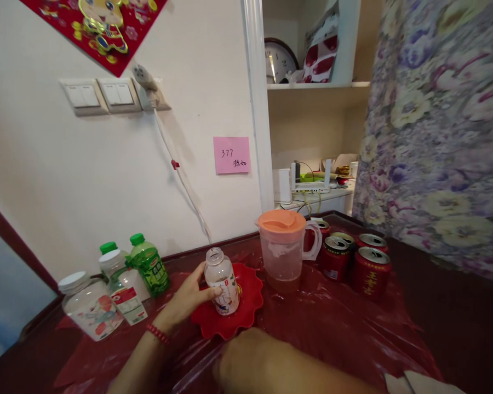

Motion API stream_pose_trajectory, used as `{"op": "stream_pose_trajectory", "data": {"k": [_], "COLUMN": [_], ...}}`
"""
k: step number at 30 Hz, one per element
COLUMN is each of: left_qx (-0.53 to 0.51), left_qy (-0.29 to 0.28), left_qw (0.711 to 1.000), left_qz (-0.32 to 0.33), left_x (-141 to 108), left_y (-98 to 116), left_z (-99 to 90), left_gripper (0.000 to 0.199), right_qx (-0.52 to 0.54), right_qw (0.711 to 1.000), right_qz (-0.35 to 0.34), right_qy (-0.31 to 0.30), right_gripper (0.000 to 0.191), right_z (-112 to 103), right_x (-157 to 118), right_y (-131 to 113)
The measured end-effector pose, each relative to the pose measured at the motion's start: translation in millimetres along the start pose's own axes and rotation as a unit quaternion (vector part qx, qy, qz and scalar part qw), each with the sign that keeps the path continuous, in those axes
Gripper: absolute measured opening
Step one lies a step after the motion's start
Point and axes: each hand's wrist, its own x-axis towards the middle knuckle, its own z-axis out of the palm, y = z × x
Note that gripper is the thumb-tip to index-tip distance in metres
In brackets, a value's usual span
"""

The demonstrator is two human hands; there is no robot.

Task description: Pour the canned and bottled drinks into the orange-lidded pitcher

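Observation:
A clear bottle (pixel 225 290) with a printed label and no cap stands on a red scalloped plate (pixel 252 306). Around its left side wraps my left hand (pixel 193 293), thumb across the front; a red beaded bracelet circles that wrist. My right hand (pixel 250 358) is low in front of the plate, blurred, its fingers hidden from sight. Behind and right of the plate is a clear pitcher (pixel 281 260) with an orange lid and some brownish liquid at its bottom.
Several bottles stand at the left, among them a green-labelled bottle (pixel 150 268) and a white-capped jar (pixel 90 309). Several red cans (pixel 372 273) are grouped right of the pitcher. Red plastic sheeting (pixel 332 334) covers the table against the wall.

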Motion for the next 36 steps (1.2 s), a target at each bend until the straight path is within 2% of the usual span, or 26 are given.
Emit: {"op": "stream_pose_trajectory", "data": {"k": [2, 3, 5, 8, 11, 16, 21, 25, 29, 36], "left_qx": [0.0, 0.0, 0.0, 0.016, 0.019, 0.033, 0.084, 0.125, 0.153, 0.14], "left_qy": [0.001, 0.0, 0.004, 0.018, 0.009, 0.005, 0.028, 0.032, 0.027, 0.007], "left_qw": [1.0, 1.0, 1.0, 1.0, 0.999, 0.999, 0.994, 0.989, 0.984, 0.987], "left_qz": [0.002, 0.003, 0.004, 0.011, 0.027, 0.038, 0.059, 0.074, 0.091, 0.078], "left_x": [-0.6, -0.9, -1.0, -0.1, 1.4, 1.9, 0.1, -1.6, -3.4, -7.3], "left_y": [1.4, 1.7, 1.3, -2.0, -5.0, -2.5, 6.8, 17.4, 25.4, 39.0], "left_z": [0.9, 1.3, 1.6, 0.2, -2.1, -1.6, 4.3, 11.7, 18.2, 28.3], "left_gripper": [0.085, 0.085, 0.086, 0.085, 0.086, 0.083, 0.081, 0.081, 0.079, 0.073], "right_qx": [0.018, 0.04, 0.19, 0.267, 0.307, 0.363, 0.392, 0.393, 0.392, 0.364], "right_qw": [1.0, 0.999, 0.972, 0.936, 0.901, 0.832, 0.797, 0.783, 0.788, 0.813], "right_qz": [-0.006, -0.003, -0.014, -0.038, -0.029, 0.025, 0.051, 0.053, 0.043, 0.038], "right_qy": [-0.018, 0.003, 0.137, 0.225, 0.305, 0.419, 0.457, 0.48, 0.473, 0.453], "right_gripper": [0.023, 0.024, 0.031, 0.043, 0.044, 0.034, 0.031, 0.025, 0.024, 0.021], "right_z": [-24.5, -36.9, -59.3, -80.7, -87.0, -81.7, -78.1, -75.7, -69.7, -63.8], "right_x": [-18.7, -28.5, -45.5, -58.3, -57.0, -45.8, -40.1, -36.9, -31.8, -28.6], "right_y": [4.1, 6.7, 12.2, 21.5, 32.3, 48.6, 57.3, 60.9, 64.1, 63.7]}}
